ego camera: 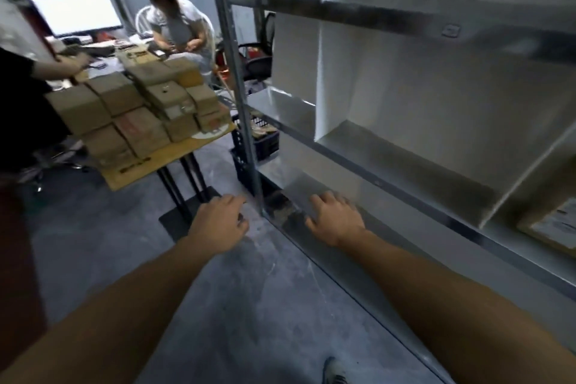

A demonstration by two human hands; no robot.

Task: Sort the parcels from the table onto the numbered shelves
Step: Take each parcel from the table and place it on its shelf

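Several brown cardboard parcels [140, 109] are stacked on a small wooden table [174, 154] at the left. A grey metal shelf rack [405, 165] fills the right side. One parcel with a white label [551, 224] lies on a shelf at the far right edge. My left hand [219, 223] hangs over the floor in front of the table, fingers loosely curled, holding nothing. My right hand [335, 218] is stretched out near the rack's lowest shelf, fingers relaxed and empty.
A dark plastic crate [258, 140] stands on the floor between table and rack. A seated person [177, 28] works at a desk with a monitor [74, 9] behind the table. Another person's arm [53, 67] reaches over the parcels from the left. Grey floor [249, 305] lies below.
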